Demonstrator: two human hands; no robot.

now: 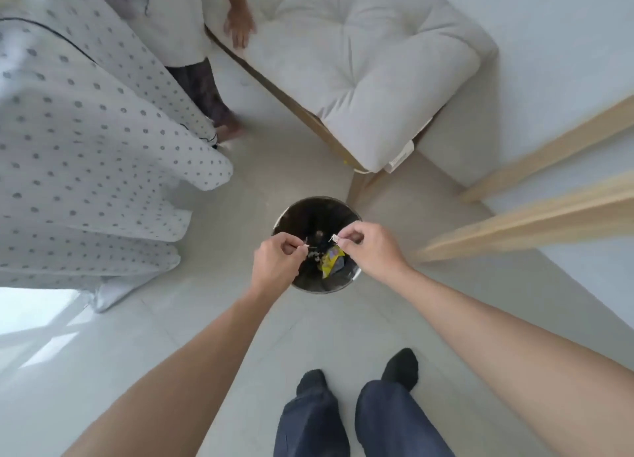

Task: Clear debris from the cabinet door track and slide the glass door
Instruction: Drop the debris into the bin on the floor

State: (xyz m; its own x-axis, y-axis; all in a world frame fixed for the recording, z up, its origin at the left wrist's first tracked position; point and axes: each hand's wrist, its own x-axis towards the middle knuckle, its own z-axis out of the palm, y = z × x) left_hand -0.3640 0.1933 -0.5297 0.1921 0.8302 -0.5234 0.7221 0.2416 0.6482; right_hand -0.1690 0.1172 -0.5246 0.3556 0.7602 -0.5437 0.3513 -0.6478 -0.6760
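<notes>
I stand over a round dark waste bin on the pale tiled floor. My left hand is over the bin's left rim, its fingertips pinched on a small pale bit of debris. My right hand is over the right rim and pinches another small whitish scrap. Inside the bin lie a yellow wrapper and other dark litter. The cabinet, its track and the glass door are out of view.
A cushioned wooden bench stands beyond the bin. Another person stands at the upper left with a hand on the cushion. Dotted white fabric hangs at the left. Pale wooden rails cross the right side.
</notes>
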